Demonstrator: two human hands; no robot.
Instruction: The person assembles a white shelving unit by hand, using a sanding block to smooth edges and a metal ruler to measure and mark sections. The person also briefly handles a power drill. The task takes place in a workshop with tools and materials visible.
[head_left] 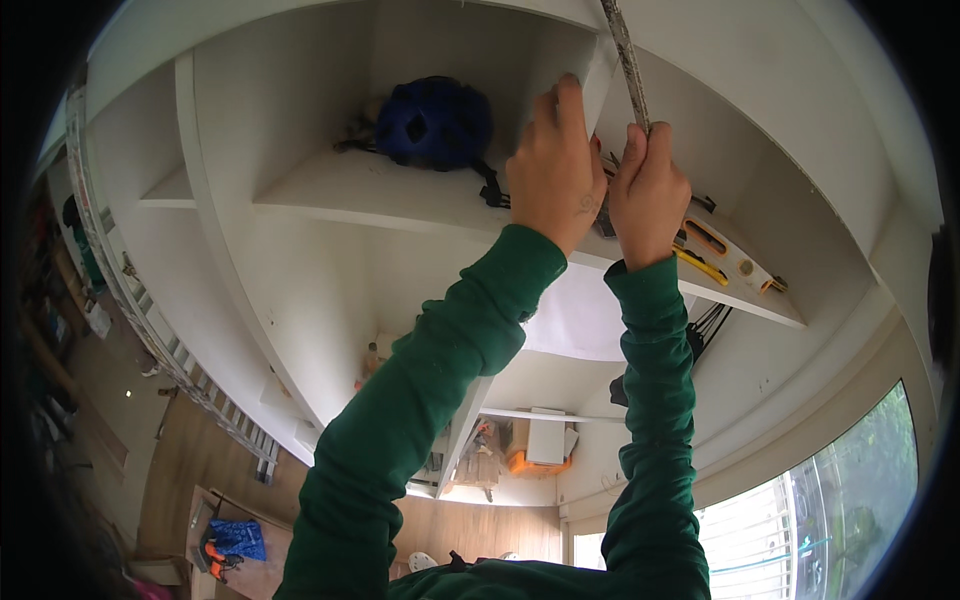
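My right hand [648, 190] has its fingers clamped round a thin grey rod [626, 62] beside the shelf divider [598, 85]; left hand [556, 170], fingers together, presses the divider. Rod looks stiff, light; grip low.

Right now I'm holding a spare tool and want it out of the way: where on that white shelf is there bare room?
The white shelf is bare left of the blue helmet, out to the upright panel. It is crowded right of the helmet: its strap, the left hand, the right hand gripping a long rod, then the yellow level.
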